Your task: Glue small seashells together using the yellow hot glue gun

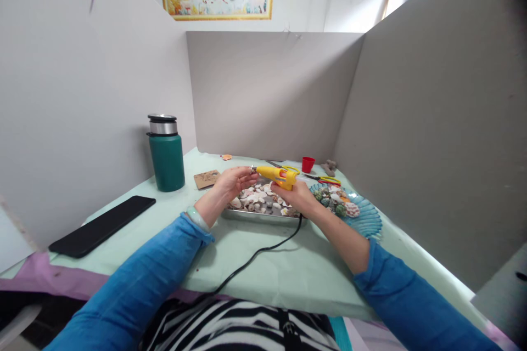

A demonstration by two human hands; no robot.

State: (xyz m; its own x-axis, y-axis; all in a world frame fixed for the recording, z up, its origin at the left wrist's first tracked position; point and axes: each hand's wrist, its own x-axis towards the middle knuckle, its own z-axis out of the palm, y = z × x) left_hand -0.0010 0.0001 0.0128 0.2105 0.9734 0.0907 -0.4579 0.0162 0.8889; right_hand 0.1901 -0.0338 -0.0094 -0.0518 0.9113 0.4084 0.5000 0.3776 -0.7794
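In my right hand (290,192) is a yellow hot glue gun (275,175), its nozzle pointing left and its black cord (255,255) trailing down toward me. My left hand (234,180) is raised at the nozzle tip, fingers curled together around something small that I cannot make out. Both hands are over a metal tray (263,218) of white and brown seashells (257,196). On the right, a blue shell-shaped glass plate (368,219) bears green, white and pinkish shells (340,203).
A green bottle (167,159) and a long black case-like object (102,225) stand and lie at left. A brown card (206,179) lies beyond my left hand. Scissors (325,179), pliers-like yellow handles (291,169) and a red cup (308,164) are behind. Grey partitions (272,93) enclose the table.
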